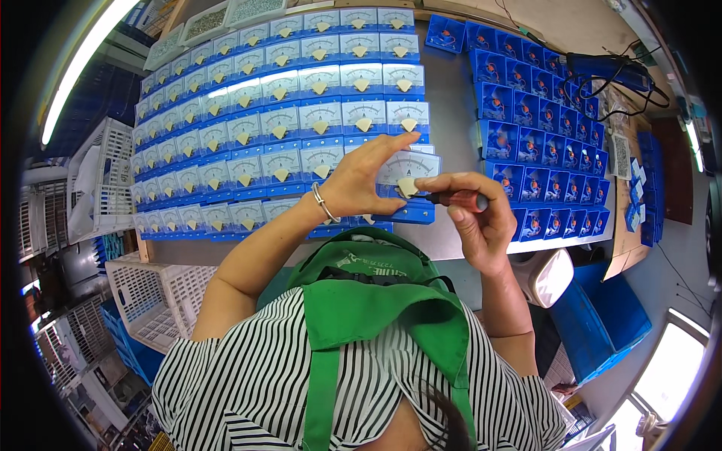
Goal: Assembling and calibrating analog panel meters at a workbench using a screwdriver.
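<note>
My left hand grips a blue-based ammeter with a clear front and a white dial, its thumb and fingers spread round the left side. A screwdriver with a red handle is held in my right hand, its dark shaft pointing left at the ammeter. The right index finger reaches the cream fan-shaped piece on the ammeter's front. Where the screwdriver's tip ends is hard to make out. Rows of similar ammeters stand on the table to the left and beyond my left hand.
Several open blue cases with coloured wires inside fill the right side of the metal table. A cabled dark power tool lies at the far right. Trays of small parts stand far left. White crates and a blue bin flank me.
</note>
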Motion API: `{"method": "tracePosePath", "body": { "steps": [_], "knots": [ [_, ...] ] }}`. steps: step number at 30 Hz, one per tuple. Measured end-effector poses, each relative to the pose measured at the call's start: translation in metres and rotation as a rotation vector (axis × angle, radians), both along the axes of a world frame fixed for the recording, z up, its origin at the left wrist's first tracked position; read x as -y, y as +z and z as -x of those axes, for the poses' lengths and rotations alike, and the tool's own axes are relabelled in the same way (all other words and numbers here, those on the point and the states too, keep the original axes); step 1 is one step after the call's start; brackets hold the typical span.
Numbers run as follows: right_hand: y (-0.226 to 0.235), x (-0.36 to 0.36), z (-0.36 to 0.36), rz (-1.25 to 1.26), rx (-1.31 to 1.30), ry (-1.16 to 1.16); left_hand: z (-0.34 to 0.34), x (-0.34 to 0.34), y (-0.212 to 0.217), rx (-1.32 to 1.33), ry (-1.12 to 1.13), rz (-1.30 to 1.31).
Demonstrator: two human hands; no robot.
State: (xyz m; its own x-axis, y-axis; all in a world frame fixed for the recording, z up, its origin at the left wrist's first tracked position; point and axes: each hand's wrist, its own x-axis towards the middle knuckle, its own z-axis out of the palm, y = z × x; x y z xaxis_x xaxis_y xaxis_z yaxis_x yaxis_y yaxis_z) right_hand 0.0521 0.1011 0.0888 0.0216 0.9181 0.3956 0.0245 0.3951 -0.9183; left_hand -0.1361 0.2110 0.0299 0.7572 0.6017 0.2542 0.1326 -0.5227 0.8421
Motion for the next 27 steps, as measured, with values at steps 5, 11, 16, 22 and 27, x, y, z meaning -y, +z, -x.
{"method": "tracePosePath", "body": {
  "steps": [5,11,16,22,27],
  "knots": [
    [0.015,-0.001,-0.011,0.149,0.184,0.322,0.002,0.001,-0.002,0.015,-0.043,-0.04],
    [0.016,0.017,0.016,-0.021,0.555,-0.263,0.002,0.007,0.0,0.021,-0.073,0.0],
    [0.033,0.02,0.013,0.053,0.516,0.113,0.005,0.008,-0.005,0.068,-0.046,-0.105],
    [0.022,0.018,0.017,-0.03,0.568,0.013,0.003,0.007,-0.004,0.062,-0.035,-0.081],
    [0.01,0.009,0.024,-0.142,0.576,-0.204,0.008,0.005,-0.007,0.006,-0.032,-0.061]
  ]
}}
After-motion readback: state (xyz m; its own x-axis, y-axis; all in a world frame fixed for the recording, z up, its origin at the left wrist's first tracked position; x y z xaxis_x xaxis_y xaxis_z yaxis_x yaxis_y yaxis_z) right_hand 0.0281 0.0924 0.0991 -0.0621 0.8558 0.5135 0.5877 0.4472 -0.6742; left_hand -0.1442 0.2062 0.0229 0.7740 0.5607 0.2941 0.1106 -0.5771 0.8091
